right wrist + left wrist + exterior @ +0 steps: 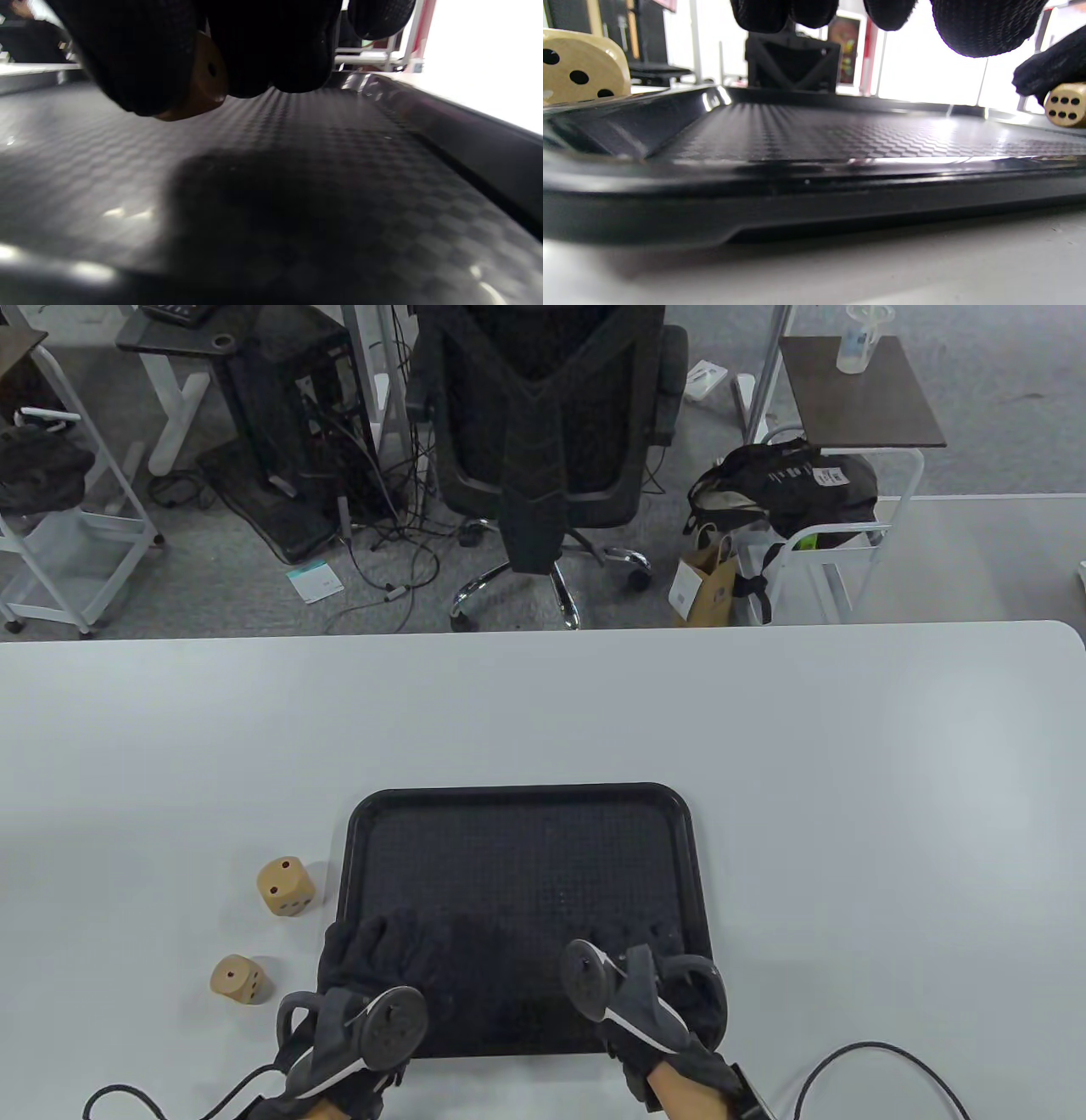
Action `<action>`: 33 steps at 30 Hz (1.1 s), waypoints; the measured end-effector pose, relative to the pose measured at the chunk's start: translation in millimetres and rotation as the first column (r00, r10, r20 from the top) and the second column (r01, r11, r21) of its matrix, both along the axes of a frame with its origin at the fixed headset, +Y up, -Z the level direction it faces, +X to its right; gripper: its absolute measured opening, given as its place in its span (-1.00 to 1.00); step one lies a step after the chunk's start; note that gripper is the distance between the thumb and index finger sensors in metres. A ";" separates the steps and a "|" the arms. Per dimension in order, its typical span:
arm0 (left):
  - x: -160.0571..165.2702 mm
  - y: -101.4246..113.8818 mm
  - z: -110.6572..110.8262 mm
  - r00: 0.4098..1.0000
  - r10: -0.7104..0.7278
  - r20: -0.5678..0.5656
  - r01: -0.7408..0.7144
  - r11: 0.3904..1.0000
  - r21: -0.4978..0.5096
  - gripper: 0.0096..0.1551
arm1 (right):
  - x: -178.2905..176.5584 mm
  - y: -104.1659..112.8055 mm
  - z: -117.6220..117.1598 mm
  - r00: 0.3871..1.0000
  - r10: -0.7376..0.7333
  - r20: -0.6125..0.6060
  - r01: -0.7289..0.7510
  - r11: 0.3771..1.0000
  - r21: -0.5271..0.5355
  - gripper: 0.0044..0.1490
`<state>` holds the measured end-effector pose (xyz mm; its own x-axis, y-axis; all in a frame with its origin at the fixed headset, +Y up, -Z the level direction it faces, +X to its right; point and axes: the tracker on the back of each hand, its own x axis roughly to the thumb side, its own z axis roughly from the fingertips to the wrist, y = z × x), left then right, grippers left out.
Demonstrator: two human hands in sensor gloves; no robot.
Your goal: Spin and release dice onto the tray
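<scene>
A black tray point(517, 791) lies on the white table. My right hand point(645, 943) hovers over its near right part and pinches a wooden die point(199, 80) just above the textured floor point(297, 190); the same die point(1067, 111) shows six pips in the left wrist view. My left hand point(373, 954) lies over the tray's near left corner point(797, 190), its fingertips point(984, 25) relaxed and holding nothing. Two more wooden dice point(286, 886) point(241, 979) sit on the table left of the tray; one of them point(577, 67) shows past the rim.
Cables point(882, 1060) trail from both wrists along the table's near edge. Beyond the far edge stand an office chair point(543, 432), a cart with a bag point(789, 487) and a computer tower point(288, 398).
</scene>
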<state>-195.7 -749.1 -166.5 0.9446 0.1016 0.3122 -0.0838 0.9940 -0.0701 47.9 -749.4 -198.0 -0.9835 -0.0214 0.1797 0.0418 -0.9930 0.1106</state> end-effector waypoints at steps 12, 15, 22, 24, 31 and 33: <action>-1.1 0.6 0.1 1.000 0.008 0.014 -0.007 1.000 -0.007 -0.14 | -18.2 -1.6 -29.6 0.995 0.076 0.067 -0.054 0.958 -0.283 -0.11; -1.6 0.7 0.2 1.000 0.007 0.015 -0.007 1.000 -0.006 -0.14 | 8.0 -0.1 -42.1 0.949 -0.072 0.306 0.123 0.981 -0.152 -0.03; -1.7 0.3 0.2 1.000 0.007 0.020 -0.007 1.000 -0.012 -0.15 | 47.4 9.3 -34.6 0.890 -0.214 0.404 0.237 0.971 -0.008 0.02; -1.4 0.0 0.5 1.000 0.005 0.022 -0.005 1.000 -0.011 -0.14 | 54.2 15.3 -29.1 0.879 -0.258 0.401 0.263 0.964 0.044 0.01; -3.2 -0.9 -0.7 1.000 0.005 0.010 -0.004 1.000 -0.014 -0.15 | 69.4 31.0 -4.7 0.888 -0.305 0.344 0.246 0.947 0.207 0.03; -3.9 -1.2 -1.3 1.000 0.006 0.006 -0.006 1.000 -0.015 -0.14 | 75.8 32.0 1.4 0.892 -0.301 0.337 0.233 0.945 0.228 0.06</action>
